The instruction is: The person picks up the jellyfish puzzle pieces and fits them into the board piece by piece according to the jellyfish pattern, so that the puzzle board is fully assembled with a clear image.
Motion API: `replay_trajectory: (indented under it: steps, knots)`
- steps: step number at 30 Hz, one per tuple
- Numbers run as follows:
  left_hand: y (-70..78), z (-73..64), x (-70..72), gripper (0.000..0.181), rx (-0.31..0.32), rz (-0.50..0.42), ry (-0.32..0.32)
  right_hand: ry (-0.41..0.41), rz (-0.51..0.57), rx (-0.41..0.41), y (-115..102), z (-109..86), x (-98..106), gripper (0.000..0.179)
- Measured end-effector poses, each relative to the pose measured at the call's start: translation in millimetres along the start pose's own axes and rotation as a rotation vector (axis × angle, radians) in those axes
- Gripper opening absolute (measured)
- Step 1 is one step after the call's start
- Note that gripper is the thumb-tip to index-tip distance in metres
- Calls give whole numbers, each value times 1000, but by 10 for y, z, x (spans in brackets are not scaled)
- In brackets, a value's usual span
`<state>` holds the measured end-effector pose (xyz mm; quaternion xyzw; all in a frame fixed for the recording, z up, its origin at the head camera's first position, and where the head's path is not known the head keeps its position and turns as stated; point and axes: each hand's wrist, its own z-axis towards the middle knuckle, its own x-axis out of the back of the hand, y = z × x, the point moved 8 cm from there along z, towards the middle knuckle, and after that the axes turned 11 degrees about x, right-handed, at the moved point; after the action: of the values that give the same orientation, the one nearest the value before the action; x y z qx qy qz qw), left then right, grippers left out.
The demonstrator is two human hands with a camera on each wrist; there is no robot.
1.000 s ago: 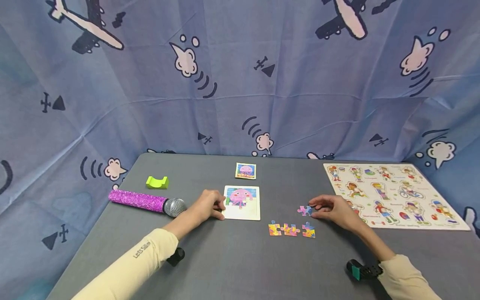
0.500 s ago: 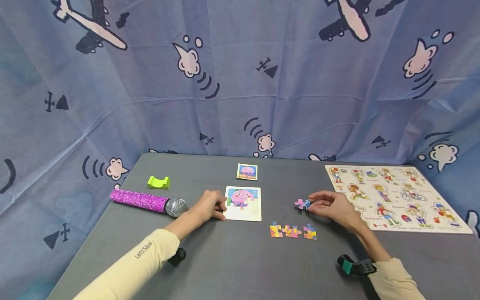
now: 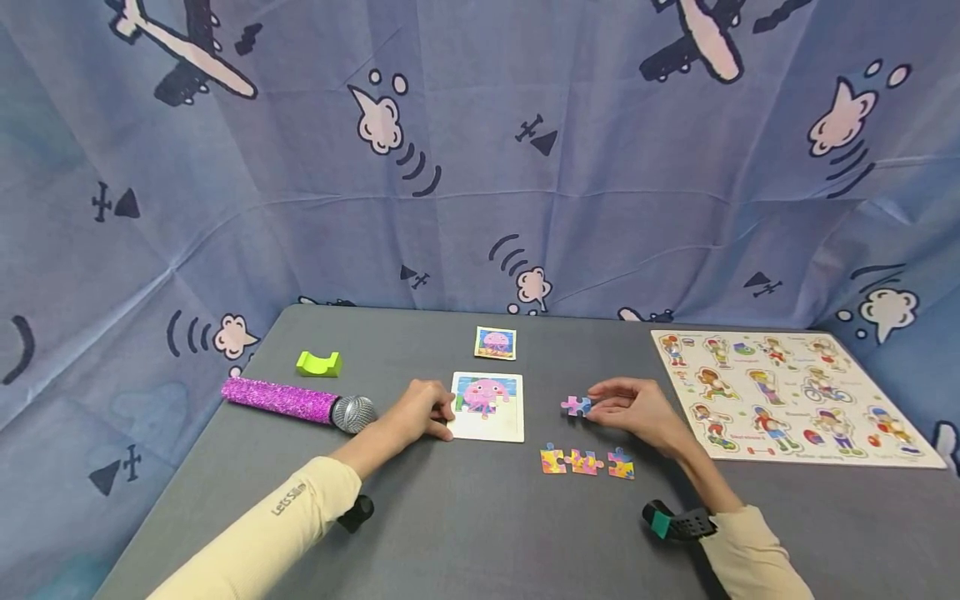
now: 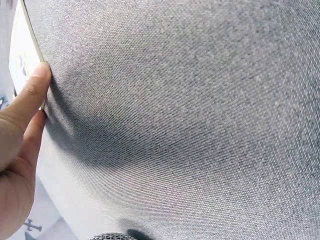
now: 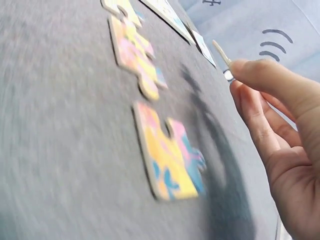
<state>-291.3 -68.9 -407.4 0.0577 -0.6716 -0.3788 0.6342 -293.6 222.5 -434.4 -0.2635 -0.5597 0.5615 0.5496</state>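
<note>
My left hand (image 3: 415,412) holds the left edge of a white jigsaw board (image 3: 487,427) lying on the table, its thumb and fingertips at that edge. A pink octopus picture is partly filled in on the board, and its lower right part shows bare white. Between thumb and fingertips, my right hand (image 3: 636,412) pinches a pink-and-blue jigsaw piece (image 3: 574,406), raised over the table right of the board. The right wrist view shows this piece (image 5: 221,52) nearly edge-on. Three yellow-and-pink jigsaw pieces (image 3: 584,462) lie in a row in front of that hand.
Behind the board lies a small octopus picture card (image 3: 495,342). A glittery purple microphone (image 3: 288,402) and a green cradle-shaped block (image 3: 318,364) are at the left. A large picture board (image 3: 795,396) covers the right side. A patterned blue cloth (image 3: 465,167) hangs behind the table.
My right hand has moved left with the pinched jigsaw piece, closer to the jigsaw board. My left hand stays at the board's edge.
</note>
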Motion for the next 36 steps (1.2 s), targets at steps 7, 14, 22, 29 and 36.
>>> replay_trajectory:
  steps: [7,14,22,29,36]
  knots:
    - [-3,13,-3,25,6,3,-3,-4,62,11,-14,107,-213,38]
    - [-3,18,5,25,-5,0,-4,-12,40,-17,-44,244,-417,40]
    - [-25,13,2,25,12,-3,-7,-4,40,-45,-35,370,-652,38]
    - [-31,14,-6,25,19,-12,-13,12,21,-17,-59,467,-776,33]
    - [-27,13,-15,25,23,-30,-18,-3,-72,20,-123,523,-835,30]
